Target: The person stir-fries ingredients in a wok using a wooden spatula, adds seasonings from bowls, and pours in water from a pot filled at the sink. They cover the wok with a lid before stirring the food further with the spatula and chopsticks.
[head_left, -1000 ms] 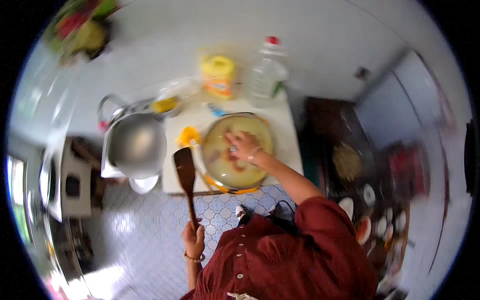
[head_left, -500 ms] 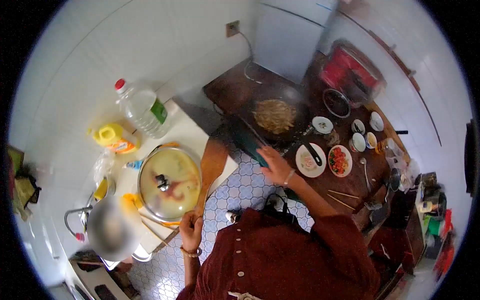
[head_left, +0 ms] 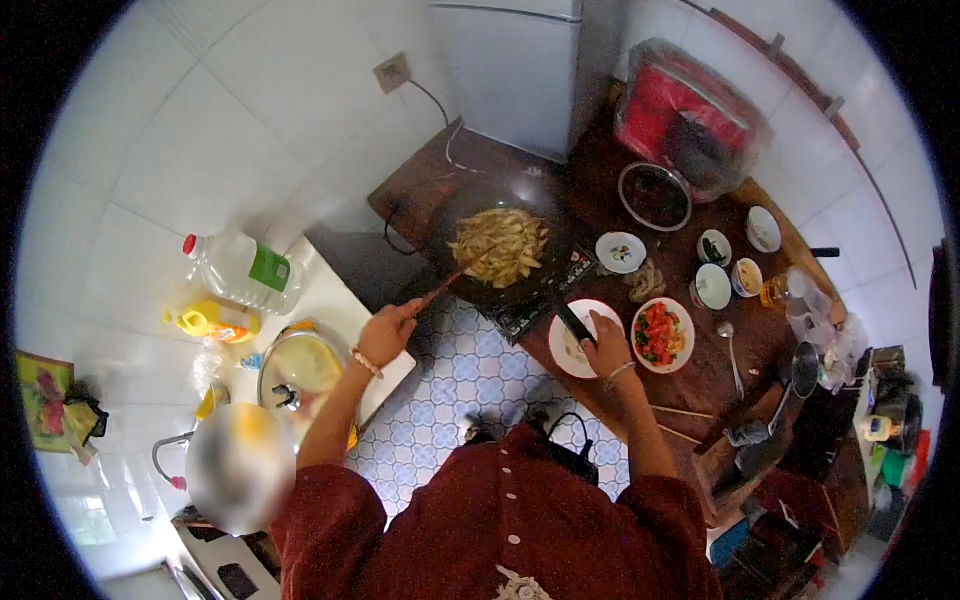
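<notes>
My left hand (head_left: 388,332) is closed round the handle of a wooden spatula (head_left: 436,292), whose far end reaches into the food in the wok. The dark wok (head_left: 545,205) sits on a black stove (head_left: 515,316) and holds browned, pale yellow strips of food (head_left: 500,247). My right hand (head_left: 608,346) is closed on the end of the black wok handle (head_left: 574,324), above a white plate (head_left: 562,352) with a red rim. Close by on the right is a plate of chopped red and green vegetables (head_left: 664,335).
Several small bowls (head_left: 712,287) and a spoon (head_left: 731,350) are on the brown table at right. Chopsticks (head_left: 680,411) lie near its edge. The left counter carries a lidded pan (head_left: 310,372), a large clear bottle (head_left: 240,272) and a yellow jug (head_left: 215,322).
My left hand has carried the spatula from beside the lidded pan up to the wok, its end now in the food. My right hand, earlier open before the stove, has moved to the wok handle.
</notes>
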`<state>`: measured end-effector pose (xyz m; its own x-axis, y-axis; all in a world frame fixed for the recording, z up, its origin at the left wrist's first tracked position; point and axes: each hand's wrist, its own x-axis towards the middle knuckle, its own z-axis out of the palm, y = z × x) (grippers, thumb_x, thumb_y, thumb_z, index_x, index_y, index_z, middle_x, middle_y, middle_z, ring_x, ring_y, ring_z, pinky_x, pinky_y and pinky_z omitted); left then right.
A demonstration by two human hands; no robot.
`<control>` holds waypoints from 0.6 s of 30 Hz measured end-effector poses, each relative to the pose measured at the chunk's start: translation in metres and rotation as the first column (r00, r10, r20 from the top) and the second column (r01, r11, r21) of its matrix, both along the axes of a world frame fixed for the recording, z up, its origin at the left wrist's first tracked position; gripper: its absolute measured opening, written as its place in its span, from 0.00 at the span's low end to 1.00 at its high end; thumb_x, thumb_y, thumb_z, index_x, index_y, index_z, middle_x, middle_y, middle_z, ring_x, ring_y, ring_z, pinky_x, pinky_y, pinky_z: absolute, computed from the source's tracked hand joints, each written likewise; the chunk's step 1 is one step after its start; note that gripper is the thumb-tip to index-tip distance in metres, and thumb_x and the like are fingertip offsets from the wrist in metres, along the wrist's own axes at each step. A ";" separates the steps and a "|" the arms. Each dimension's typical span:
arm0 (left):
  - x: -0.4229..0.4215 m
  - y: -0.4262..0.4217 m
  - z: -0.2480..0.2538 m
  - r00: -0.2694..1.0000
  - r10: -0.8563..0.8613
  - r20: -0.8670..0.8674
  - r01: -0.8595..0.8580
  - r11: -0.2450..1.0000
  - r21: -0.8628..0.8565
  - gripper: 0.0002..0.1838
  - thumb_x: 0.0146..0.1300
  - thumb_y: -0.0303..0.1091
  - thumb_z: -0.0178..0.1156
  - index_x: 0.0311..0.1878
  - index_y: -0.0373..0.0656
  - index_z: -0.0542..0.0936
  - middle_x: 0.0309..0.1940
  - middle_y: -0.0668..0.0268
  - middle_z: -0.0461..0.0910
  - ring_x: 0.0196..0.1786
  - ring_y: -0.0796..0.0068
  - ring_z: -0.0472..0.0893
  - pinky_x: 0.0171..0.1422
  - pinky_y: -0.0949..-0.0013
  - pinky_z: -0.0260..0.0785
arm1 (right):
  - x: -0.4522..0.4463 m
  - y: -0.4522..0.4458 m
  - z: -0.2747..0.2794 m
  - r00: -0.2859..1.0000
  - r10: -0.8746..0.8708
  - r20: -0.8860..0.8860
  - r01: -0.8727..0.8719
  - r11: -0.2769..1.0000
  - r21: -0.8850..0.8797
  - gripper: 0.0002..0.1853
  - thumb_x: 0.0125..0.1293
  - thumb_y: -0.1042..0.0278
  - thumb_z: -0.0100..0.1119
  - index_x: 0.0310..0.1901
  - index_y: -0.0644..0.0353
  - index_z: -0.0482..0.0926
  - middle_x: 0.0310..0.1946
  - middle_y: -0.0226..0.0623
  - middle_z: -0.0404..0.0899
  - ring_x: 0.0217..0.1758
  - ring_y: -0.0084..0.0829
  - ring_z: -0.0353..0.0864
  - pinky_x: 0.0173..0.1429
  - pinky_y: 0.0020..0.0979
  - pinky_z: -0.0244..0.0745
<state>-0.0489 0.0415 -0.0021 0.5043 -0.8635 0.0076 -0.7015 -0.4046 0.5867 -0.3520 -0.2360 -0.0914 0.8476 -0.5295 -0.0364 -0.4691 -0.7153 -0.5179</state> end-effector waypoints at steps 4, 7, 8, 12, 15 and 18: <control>0.010 -0.024 0.060 0.926 -0.149 0.348 -0.050 0.864 0.502 0.24 0.57 0.30 0.49 0.56 0.71 0.69 0.28 0.55 0.72 0.34 0.57 0.77 0.34 0.59 0.70 | 0.007 0.005 -0.009 0.982 0.051 -0.181 -0.038 0.996 0.078 0.32 0.59 0.62 0.50 0.63 0.60 0.51 0.54 0.55 0.63 0.52 0.51 0.68 0.53 0.44 0.68; 0.019 -0.036 0.057 0.846 -0.313 0.433 -0.027 0.784 0.620 0.28 0.56 0.27 0.46 0.56 0.77 0.67 0.28 0.56 0.72 0.30 0.57 0.78 0.30 0.59 0.70 | 0.015 0.005 -0.006 0.956 0.053 -0.287 0.011 0.976 0.217 0.35 0.59 0.64 0.50 0.65 0.60 0.46 0.51 0.57 0.64 0.50 0.51 0.70 0.51 0.44 0.68; 0.021 -0.040 0.048 0.801 -0.389 0.456 0.012 0.771 0.637 0.31 0.55 0.26 0.46 0.57 0.78 0.66 0.29 0.56 0.72 0.29 0.57 0.78 0.28 0.60 0.71 | 0.017 0.006 -0.004 0.937 0.058 -0.345 0.014 0.979 0.202 0.36 0.58 0.67 0.50 0.66 0.61 0.44 0.46 0.58 0.68 0.45 0.50 0.73 0.48 0.43 0.70; 0.005 -0.076 0.003 0.860 -0.356 0.367 0.076 0.798 0.597 0.39 0.51 0.23 0.48 0.64 0.76 0.55 0.30 0.57 0.71 0.30 0.58 0.78 0.29 0.59 0.72 | 0.011 0.005 -0.035 0.976 0.067 -0.209 -0.043 0.992 0.116 0.36 0.59 0.68 0.50 0.66 0.59 0.43 0.47 0.58 0.68 0.46 0.51 0.73 0.48 0.41 0.71; 0.006 -0.095 -0.045 0.905 -0.232 0.356 0.067 0.906 0.418 0.32 0.55 0.27 0.47 0.63 0.71 0.59 0.28 0.57 0.71 0.27 0.57 0.77 0.27 0.58 0.70 | 0.019 0.005 -0.009 0.929 0.053 -0.365 0.030 0.975 0.219 0.37 0.59 0.69 0.50 0.66 0.58 0.42 0.49 0.58 0.67 0.47 0.51 0.73 0.49 0.41 0.71; 0.011 -0.113 -0.062 0.941 -0.118 0.317 0.039 0.969 0.243 0.23 0.58 0.31 0.48 0.57 0.65 0.69 0.27 0.57 0.70 0.24 0.55 0.76 0.24 0.57 0.69 | 0.021 0.004 0.003 0.920 0.063 -0.386 0.053 0.958 0.282 0.37 0.60 0.69 0.50 0.66 0.58 0.42 0.50 0.58 0.66 0.48 0.52 0.72 0.49 0.41 0.70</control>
